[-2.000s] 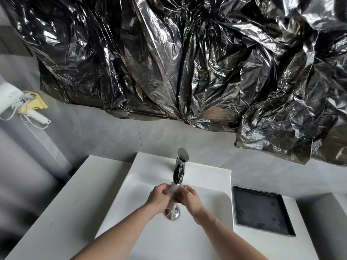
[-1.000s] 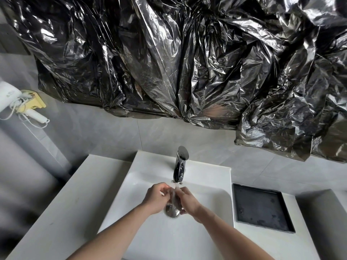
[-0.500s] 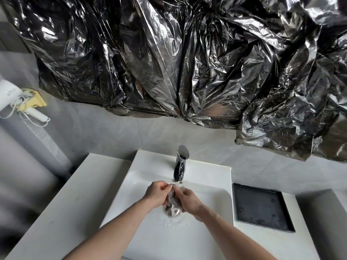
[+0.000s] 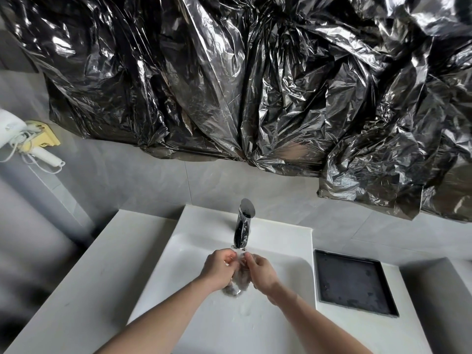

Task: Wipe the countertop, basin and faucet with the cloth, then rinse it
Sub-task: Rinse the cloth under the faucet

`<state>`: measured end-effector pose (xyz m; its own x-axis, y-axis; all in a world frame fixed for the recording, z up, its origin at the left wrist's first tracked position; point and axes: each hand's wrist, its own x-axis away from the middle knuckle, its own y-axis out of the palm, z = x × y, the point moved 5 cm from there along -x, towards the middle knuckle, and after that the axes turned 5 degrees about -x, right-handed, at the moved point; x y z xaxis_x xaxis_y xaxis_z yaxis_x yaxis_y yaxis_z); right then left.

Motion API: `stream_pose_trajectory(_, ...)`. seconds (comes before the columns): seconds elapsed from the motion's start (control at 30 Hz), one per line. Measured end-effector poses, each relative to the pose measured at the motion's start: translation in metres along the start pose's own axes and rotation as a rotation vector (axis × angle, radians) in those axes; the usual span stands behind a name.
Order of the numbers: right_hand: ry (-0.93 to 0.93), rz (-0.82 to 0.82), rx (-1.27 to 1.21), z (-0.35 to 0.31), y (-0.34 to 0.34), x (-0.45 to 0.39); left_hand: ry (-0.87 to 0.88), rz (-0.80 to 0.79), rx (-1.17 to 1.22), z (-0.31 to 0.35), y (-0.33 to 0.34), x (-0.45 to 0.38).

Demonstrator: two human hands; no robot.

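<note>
Cloth point(image 4: 241, 278) grey, bunched, seemingly wet; between hands

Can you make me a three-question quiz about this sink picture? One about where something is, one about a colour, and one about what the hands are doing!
1. Where is the dark square tray?
A. Left of the basin
B. Right of the basin
C. Inside the basin

2. What colour is the basin?
A. White
B. Blue
C. Green

3. What are the two hands doing?
A. Resting flat on the countertop
B. Turning a tap handle
C. Holding the cloth together under the faucet

Answers:
1. B, since the tray is set into the countertop on the right side of the basin.
2. A, since the basin is white, like the countertop around it.
3. C, since the left hand and right hand both grip the wet cloth just below the faucet spout.
</note>
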<state>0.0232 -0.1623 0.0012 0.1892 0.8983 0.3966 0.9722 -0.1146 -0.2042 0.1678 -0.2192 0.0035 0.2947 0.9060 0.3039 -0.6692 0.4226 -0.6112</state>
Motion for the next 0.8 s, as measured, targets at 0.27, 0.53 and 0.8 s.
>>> stream_pose_trajectory(0.27,0.025,-0.140,-0.170,-0.015,0.008,0.016,-0.200,-0.008,0.361,0.001,-0.005,0.003)
stream_pose_trajectory(0.53,0.158,-0.113,-0.357,0.005,0.036,0.006,-0.235,-0.035,0.265,-0.013,-0.016,0.008)
stream_pose_trajectory(0.8,0.309,-0.007,-0.270,0.010,0.020,-0.001,-0.114,-0.032,0.339,-0.018,-0.025,0.014)
